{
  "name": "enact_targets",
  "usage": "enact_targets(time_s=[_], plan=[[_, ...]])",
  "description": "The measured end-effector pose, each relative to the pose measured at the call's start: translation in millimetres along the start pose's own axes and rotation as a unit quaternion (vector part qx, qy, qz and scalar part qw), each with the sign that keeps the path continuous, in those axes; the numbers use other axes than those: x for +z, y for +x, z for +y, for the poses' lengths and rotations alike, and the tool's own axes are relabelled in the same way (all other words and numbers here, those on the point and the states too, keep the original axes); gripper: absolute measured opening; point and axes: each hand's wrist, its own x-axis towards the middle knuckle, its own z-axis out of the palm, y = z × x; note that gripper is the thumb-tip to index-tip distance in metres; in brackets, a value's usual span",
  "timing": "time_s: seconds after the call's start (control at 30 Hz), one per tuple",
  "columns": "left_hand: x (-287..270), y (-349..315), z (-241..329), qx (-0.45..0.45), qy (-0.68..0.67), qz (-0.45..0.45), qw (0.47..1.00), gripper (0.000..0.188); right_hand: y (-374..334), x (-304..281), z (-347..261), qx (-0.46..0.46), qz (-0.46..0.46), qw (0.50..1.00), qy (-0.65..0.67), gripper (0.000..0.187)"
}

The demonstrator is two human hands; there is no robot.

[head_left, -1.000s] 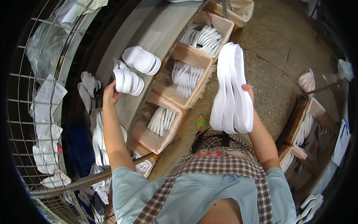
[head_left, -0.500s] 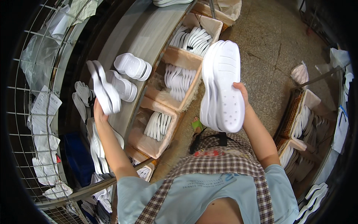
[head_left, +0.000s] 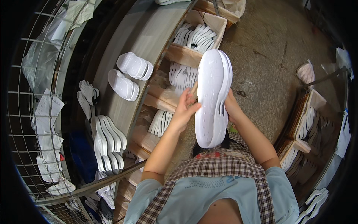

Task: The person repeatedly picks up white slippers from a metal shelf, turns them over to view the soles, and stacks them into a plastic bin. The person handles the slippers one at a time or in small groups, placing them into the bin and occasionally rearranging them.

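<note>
In front of my waist, a stack of white shoe soles (head_left: 211, 97) stands tilted upright. My right hand (head_left: 232, 106) grips it from the right edge, its fingers partly hidden behind the stack. At the left edge is my left hand (head_left: 185, 110), open with fingers apart, its thumb at the side of the nearest sole. Whether that thumb presses on the sole I cannot tell. Two small piles of white soles (head_left: 135, 66) lie on the grey shelf (head_left: 145, 33) to the left. Closer to me, several more white soles (head_left: 108, 136) lean in a row.
Below the shelf, lined bins (head_left: 219, 28) hold packed white soles. Baskets (head_left: 304, 108) with more soles stand at the right. A wire mesh rack (head_left: 28, 112) with papers hangs at the far left. A metal rail (head_left: 100, 184) curves along the lower left. Speckled floor (head_left: 261, 56) lies ahead.
My left hand has left the shelf side and come right to the stack; the pair of soles it held is out of it. My right hand has moved left and turned the stack.
</note>
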Motion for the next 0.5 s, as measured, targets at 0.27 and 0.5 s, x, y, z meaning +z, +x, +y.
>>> enact_targets(time_s=[0.27, 0.5], plan=[[30.9, 46.2, -56.6, -0.105, -0.239, -0.128, 0.957, 0.084, -4.5, -27.5, 18.2, 0.033, -0.049, 0.994, 0.094, 0.073], [24.6, 68.9, -111.5, -0.104, -0.135, -0.08, 0.982, 0.108, 17.2, -45.0, 63.7, -0.023, 0.004, 0.999, -0.038, 0.111]])
